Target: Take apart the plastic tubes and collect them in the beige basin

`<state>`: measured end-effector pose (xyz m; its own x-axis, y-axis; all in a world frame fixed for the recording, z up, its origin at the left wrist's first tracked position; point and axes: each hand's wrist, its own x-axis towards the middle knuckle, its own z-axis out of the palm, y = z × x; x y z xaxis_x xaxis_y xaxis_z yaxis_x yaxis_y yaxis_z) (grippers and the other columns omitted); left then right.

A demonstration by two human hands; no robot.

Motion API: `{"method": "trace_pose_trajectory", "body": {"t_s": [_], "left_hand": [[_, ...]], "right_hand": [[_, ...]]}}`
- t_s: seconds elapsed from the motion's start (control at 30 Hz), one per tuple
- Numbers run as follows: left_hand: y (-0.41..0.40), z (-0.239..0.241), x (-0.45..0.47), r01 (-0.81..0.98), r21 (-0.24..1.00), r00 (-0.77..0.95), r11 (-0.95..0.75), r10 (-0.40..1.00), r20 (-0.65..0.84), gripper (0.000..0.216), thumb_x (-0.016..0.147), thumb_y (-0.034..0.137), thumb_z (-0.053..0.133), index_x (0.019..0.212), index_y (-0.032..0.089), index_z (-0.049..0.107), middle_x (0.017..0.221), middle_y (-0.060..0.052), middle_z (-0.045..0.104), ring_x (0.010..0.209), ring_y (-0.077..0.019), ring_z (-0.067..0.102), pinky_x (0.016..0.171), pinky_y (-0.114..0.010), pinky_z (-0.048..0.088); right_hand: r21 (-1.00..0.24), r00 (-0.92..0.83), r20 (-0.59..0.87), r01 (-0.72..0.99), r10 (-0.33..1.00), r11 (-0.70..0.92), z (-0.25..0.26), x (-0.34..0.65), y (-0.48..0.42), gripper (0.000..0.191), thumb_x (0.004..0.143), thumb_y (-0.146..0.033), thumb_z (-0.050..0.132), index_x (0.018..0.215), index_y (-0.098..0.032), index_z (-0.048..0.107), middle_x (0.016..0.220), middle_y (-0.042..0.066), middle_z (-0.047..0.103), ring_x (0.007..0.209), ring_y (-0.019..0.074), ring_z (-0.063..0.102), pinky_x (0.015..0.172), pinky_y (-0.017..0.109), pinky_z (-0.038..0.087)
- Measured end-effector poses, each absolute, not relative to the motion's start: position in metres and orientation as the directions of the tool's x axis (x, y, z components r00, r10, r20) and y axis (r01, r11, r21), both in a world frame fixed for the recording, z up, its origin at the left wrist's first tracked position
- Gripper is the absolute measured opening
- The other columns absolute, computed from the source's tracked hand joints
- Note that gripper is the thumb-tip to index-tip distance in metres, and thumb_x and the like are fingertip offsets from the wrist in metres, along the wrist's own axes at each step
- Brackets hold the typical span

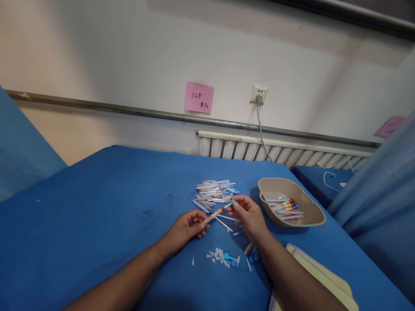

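Note:
Between my hands is a pen (216,213) with a pale orange barrel, a brown band and a blue end, slanting up to the right. My left hand (189,225) pinches its lower end. At the blue end, the fingers of my right hand (249,214) are closed on the pen. Just behind lies a pile of pens and pen parts (212,192) in white, grey, orange and blue. Nearer to me are small white tips (218,255) and blue clip-like pieces (231,259). My right wrist partly hides more blue parts (254,255).
A beige basin (314,219) holding several pens stands at the right on the blue-covered table (97,207). A yellow cloth or pad (324,272) lies at the front right. Behind are a radiator (236,147), a plugged-in cable (260,125) and a pink note (199,97). Blue curtains (372,207) hang at the sides.

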<state>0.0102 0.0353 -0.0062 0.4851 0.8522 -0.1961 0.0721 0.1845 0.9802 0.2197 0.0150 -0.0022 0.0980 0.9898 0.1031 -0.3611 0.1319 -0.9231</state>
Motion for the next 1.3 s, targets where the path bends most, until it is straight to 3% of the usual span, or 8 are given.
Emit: {"method": "trace_pose_trajectory", "body": {"t_s": [0.6, 1.13, 1.3], "left_hand": [[0.036, -0.01, 0.009, 0.061, 0.982, 0.491, 0.18, 0.851, -0.187, 0.029, 0.069, 0.036, 0.071, 0.082, 0.015, 0.056, 0.073, 0.0, 0.064, 0.056, -0.0084, 0.056, 0.055, -0.021, 0.044], [0.036, -0.01, 0.008, 0.086, 0.979, 0.534, 0.185, 0.821, -0.202, 0.028, 0.072, 0.037, 0.067, 0.084, 0.014, 0.056, 0.075, -0.002, 0.067, 0.055, -0.0092, 0.057, 0.052, -0.021, 0.044], [0.037, -0.013, 0.008, 0.073, 0.98, 0.542, 0.185, 0.817, -0.195, 0.029, 0.073, 0.038, 0.067, 0.086, 0.014, 0.057, 0.077, -0.003, 0.067, 0.056, -0.0093, 0.058, 0.052, -0.021, 0.044]], "right_hand": [[-0.961, 0.123, 0.187, -0.184, 0.975, 0.207, -0.002, 0.217, 0.015, 0.026, 0.067, -0.037, 0.072, 0.082, -0.018, 0.063, 0.068, -0.001, 0.065, 0.062, 0.013, 0.062, 0.06, 0.025, 0.049], [-0.95, 0.053, 0.15, -0.269, 0.987, 0.159, 0.0, 0.21, 0.012, 0.03, 0.066, -0.038, 0.072, 0.081, -0.018, 0.057, 0.068, -0.001, 0.066, 0.057, 0.0127, 0.062, 0.055, 0.025, 0.05], [-0.955, 0.025, 0.184, -0.232, 0.983, 0.185, 0.0, 0.211, 0.01, 0.033, 0.071, -0.038, 0.069, 0.096, -0.018, 0.057, 0.076, 0.002, 0.066, 0.065, 0.0144, 0.064, 0.061, 0.027, 0.051]]}}
